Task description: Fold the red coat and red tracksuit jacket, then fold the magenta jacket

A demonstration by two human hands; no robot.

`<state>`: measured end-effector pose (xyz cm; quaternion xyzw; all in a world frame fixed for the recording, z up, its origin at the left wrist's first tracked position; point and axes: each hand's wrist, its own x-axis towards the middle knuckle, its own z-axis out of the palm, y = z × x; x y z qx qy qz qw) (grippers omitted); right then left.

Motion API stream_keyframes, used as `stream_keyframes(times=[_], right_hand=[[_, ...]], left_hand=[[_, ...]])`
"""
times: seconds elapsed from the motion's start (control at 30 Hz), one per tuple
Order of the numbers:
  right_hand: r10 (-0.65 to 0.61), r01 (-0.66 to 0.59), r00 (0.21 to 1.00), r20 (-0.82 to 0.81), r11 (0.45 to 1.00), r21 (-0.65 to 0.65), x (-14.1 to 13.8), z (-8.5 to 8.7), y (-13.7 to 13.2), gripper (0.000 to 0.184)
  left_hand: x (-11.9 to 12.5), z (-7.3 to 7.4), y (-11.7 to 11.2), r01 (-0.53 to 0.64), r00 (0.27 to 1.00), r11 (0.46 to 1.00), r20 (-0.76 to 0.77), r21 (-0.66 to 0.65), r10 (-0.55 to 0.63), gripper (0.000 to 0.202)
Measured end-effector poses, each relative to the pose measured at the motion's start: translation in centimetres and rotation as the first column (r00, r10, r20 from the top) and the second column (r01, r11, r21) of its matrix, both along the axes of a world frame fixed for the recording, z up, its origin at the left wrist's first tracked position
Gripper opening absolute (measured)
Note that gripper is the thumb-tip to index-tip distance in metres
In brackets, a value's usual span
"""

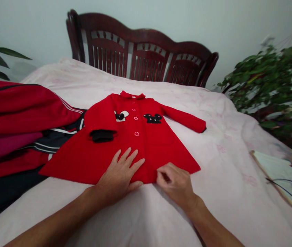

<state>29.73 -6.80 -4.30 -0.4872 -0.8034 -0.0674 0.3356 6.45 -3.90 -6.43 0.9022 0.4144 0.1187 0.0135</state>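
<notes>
Lying flat on a pale pink bedspread, a red button-front coat sits directly ahead of both hands: the left hand rests open on its front, fingers spread, while the right hand pinches its hem. Piled red and navy clothes lie beyond the left hand, a dark wooden headboard straight ahead, and a leafy plant beyond the right.

Bedsheet stretches right of the red coat; piled clothes block the left

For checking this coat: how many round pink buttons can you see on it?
4: top round pink button, second, third, lowest, down the front of the red coat. More may be hidden.
</notes>
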Motion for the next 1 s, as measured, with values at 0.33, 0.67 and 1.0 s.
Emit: stream_keyframes(times=[0.33,0.67,1.0], right_hand=[[-0.039,-0.049,0.987,-0.153,0.845,-0.532,6.3,1.3,2.4,0.018],[0.194,-0.099,0.964,0.181,0.896,-0.433,5.0,2.2,1.4,0.024],[0.04,0.018,0.98,0.193,0.957,-0.29,5.2,1.5,0.5,0.017]], left_hand=[[0.1,0.3,-0.1,0.014,1.0,1.0,-0.011,0.009,-0.013,0.063],[-0.1,0.0,0.1,0.018,1.0,1.0,-0.006,0.001,-0.018,0.063],[0.0,0.3,0.0,0.02,1.0,1.0,-0.015,0.015,-0.02,0.063]])
